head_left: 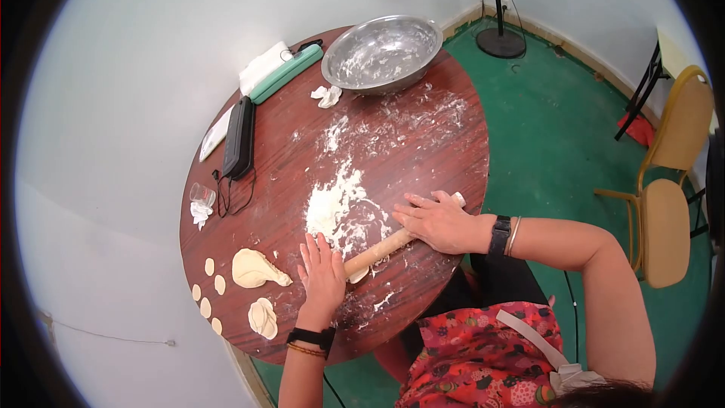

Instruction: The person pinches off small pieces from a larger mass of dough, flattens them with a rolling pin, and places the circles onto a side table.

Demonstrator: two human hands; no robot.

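A wooden rolling pin [380, 251] lies diagonally on the round table, over a small piece of dough [359, 275] that shows partly beneath it. My right hand [439, 222] rests flat across the pin's right end, fingers stretched out. At the pin's left end is my left hand [322, 272], its fingers extended and apart; whether it presses on the pin is unclear. Beyond both hands spreads loose white flour [326, 208]. Left of my left hand sit a large dough lump [253, 268], a smaller folded pile of dough [263, 318] and several small flat dough pieces [220, 284].
A metal bowl [383, 54] stands at the table's [283, 174] far edge, beside crumpled tissue [326, 96]. Along the left edge are a green case [287, 74], a black device [239, 138] with a cable, and a glass [202, 195]. A chair [664, 233] stands right.
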